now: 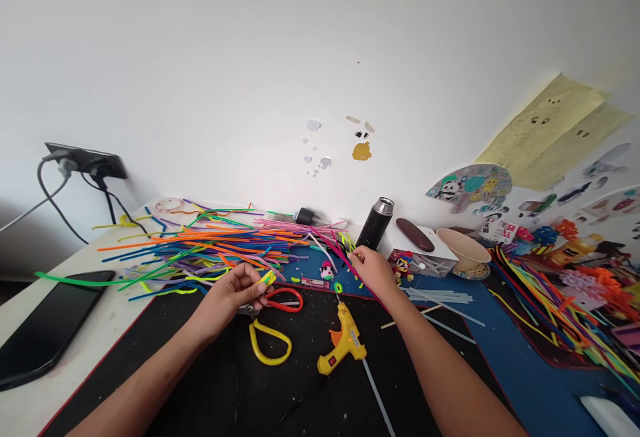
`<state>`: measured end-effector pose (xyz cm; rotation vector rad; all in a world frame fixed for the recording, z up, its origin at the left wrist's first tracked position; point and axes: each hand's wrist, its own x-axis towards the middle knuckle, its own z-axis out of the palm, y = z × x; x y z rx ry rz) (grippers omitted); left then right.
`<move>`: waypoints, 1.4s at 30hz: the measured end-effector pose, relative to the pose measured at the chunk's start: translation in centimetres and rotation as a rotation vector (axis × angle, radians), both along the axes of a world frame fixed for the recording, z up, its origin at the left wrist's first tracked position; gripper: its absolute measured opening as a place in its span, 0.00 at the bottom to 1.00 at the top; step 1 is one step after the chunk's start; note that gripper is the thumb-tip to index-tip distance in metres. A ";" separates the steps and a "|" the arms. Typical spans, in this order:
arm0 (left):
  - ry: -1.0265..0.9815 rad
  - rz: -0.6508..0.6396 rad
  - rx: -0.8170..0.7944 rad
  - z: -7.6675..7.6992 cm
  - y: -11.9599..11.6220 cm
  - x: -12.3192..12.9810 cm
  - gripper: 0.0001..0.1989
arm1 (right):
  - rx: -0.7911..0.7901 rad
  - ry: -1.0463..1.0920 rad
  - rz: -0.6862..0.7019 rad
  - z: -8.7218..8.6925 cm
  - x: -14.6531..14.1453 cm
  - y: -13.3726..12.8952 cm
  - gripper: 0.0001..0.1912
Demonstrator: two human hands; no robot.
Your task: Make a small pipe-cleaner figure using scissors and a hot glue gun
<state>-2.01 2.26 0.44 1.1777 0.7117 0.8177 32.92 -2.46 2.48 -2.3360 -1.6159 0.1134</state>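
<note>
My left hand [239, 290] pinches a small yellow piece [268, 279] between thumb and fingers. Just below it lie a red loop [301, 304] and a yellow loop [271, 361], which look like scissor handles; metal shows partly under the hand. My right hand [374, 269] has its fingers pressed together beside some magenta pipe cleaners [336, 240], in front of a black thermos [374, 225]. What those fingers hold is too small to make out. Between my forearms a yellow glue gun [344, 344] lies on the black mat [200, 384], its nozzle by a small green loop [339, 288].
A heap of colourful pipe cleaners [225, 244] spreads along the wall. Glue sticks [440, 296] lie right of my right hand, near a white box [440, 240] and a beige bowl [465, 250]. At far left is a dark tablet-like device [50, 324]. More pipe cleaners [540, 290] lie right.
</note>
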 end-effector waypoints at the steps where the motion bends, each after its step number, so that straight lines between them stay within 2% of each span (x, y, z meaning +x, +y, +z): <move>1: 0.001 0.004 -0.001 0.0 0.0 0.0 0.23 | -0.009 0.000 0.003 -0.1 0.0 0.1 0.12; 8: 0.016 -0.010 -0.004 -0.5 0.1 0.0 0.22 | -0.061 -0.049 0.035 -1.1 -0.3 0.5 0.11; 14: 0.019 -0.024 -0.021 0.0 0.0 0.0 0.23 | -0.055 -0.089 0.043 -1.6 -0.3 0.6 0.07; 23: -0.013 -0.016 -0.048 0.1 -0.1 0.1 0.23 | 0.004 -0.109 0.060 -0.6 -0.2 -0.3 0.08; 30: -0.071 0.000 -0.151 0.2 -0.2 0.1 0.24 | 0.039 -0.104 0.096 -0.2 -0.8 -1.2 0.07; 38: -0.252 0.067 -0.324 -0.1 0.1 -0.1 0.19 | 0.050 -0.022 0.139 0.9 -0.9 -2.2 0.10; 42: -0.290 0.065 -0.389 -0.3 0.4 -0.2 0.11 | 0.095 0.114 0.126 1.9 -1.8 -2.7 0.11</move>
